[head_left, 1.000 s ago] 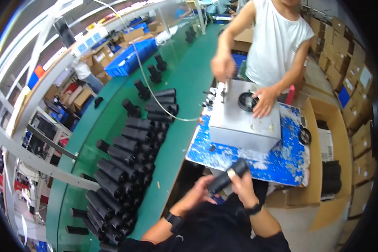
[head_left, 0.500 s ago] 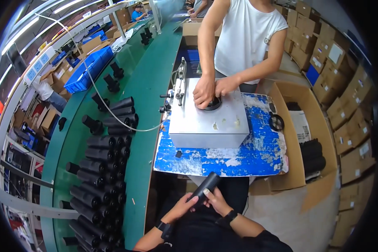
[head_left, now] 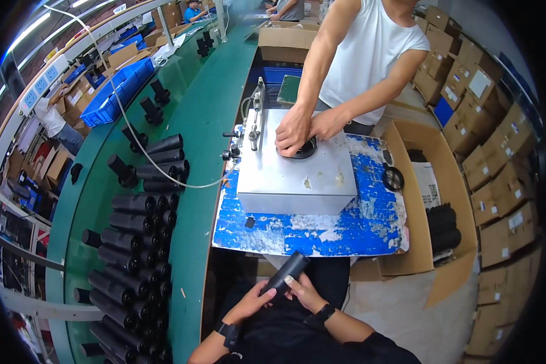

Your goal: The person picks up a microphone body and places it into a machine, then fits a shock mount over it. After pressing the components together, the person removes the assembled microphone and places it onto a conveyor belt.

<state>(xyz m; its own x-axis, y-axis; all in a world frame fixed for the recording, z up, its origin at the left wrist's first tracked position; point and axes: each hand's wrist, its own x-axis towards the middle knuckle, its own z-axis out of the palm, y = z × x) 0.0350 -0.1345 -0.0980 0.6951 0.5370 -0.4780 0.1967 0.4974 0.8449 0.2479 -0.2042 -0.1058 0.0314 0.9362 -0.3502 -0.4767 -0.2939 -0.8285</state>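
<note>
A black cylindrical tube (head_left: 290, 270) is held at a slant over my lap, its far end close to the front edge of the blue worn board. Wrapped round its near end is my left hand (head_left: 256, 299). My right hand (head_left: 305, 291) grips the same tube from the other side, thumb along the top. Across from me, a co-worker in a white sleeveless top presses both hands on a black round part (head_left: 304, 150) set in the top of a silver metal box (head_left: 297, 182). That part is half hidden by the co-worker's fingers.
The silver box stands on the blue board (head_left: 261, 242), with a metal clamp fixture (head_left: 256, 115) at its left. Many black tubes (head_left: 124, 242) lie stacked on the green bench (head_left: 188, 291). A black ring (head_left: 393, 178) lies near an open carton (head_left: 400, 230) at right.
The whole view has shifted slightly. The co-worker leans a little more to the right, hands still on the round part. Both my hands keep hold of the tube.
</note>
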